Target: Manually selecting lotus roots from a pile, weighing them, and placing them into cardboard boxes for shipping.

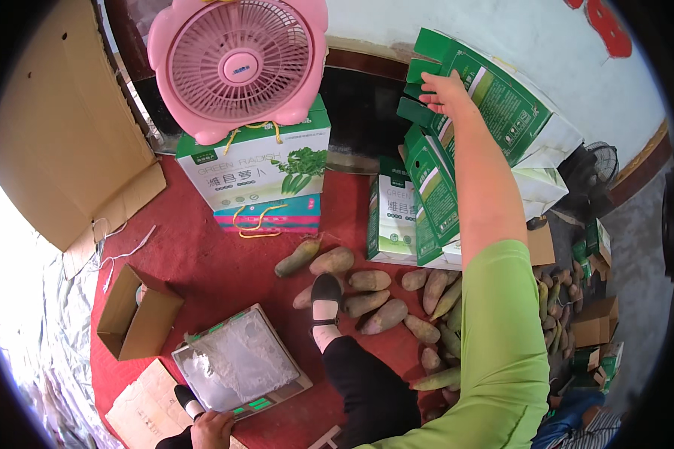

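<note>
My right arm, in a lime-green sleeve, stretches far forward to the right. At its end my right hand (443, 94) is open, its fingers spread over the flaps of a green-and-white carton (505, 105). Whether it touches the cardboard I cannot tell. More green-and-white cartons (434, 196) lean and stand below that one. Down at the lower left, my left hand (213, 431) is beside the near corner of a digital scale (240, 359) with a cloudy plastic cover. Its fingers are bent and partly hidden, so their grip cannot be made out.
Several green radishes (386, 316) lie on the red floor covering (202, 262) around my black shoe (326, 288). A pink fan (240, 69) stands on a radish carton (254, 172). A small brown box (137, 313) sits left of the scale. Another person's clothing (577, 426) shows at lower right.
</note>
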### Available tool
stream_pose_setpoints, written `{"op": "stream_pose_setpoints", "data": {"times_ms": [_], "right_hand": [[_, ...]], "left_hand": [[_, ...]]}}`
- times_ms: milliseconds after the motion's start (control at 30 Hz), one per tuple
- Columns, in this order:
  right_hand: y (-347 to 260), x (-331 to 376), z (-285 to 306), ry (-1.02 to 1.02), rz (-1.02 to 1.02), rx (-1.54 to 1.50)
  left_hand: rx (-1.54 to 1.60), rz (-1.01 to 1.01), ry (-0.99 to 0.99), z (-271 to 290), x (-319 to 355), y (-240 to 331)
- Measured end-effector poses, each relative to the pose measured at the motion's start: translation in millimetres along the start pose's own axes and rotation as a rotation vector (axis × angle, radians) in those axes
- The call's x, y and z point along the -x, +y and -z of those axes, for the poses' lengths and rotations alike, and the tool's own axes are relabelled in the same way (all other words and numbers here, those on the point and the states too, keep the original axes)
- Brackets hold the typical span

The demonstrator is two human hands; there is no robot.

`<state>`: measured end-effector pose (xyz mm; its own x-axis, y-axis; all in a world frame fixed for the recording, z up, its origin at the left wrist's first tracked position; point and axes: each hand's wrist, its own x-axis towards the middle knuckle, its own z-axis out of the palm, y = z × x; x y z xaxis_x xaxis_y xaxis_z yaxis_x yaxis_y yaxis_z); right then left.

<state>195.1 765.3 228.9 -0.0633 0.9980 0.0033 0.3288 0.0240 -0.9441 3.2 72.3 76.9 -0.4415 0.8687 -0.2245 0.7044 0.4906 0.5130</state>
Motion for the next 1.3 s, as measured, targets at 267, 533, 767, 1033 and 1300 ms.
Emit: {"op": "stream_pose_setpoints", "data": {"times_ms": [267,533,767,1033,1300], "right_hand": [[5.1,43.2,26.6,0.116,0.112,0.139],[21.5,207.6,87.9,0.251,0.197,-0.156],[18.8,231.3,117.4,0.190,0.136,-0.364],[-52.5,355.3,155.7,0.232,0.521,-0.644],[-98.5,449.7,132.9,0.013,0.571,-0.700]], "left_hand": [[-0.009,-0.030,0.005,7.6,7.2,7.7],[-0.022,-0.125,0.094,20.8,36.0,9.6],[0.042,-0.191,0.175,25.3,58.3,5.5],[0.145,-0.173,0.266,37.5,76.7,-0.3],[0.281,-0.160,0.443,54.4,89.2,2.4]]}}
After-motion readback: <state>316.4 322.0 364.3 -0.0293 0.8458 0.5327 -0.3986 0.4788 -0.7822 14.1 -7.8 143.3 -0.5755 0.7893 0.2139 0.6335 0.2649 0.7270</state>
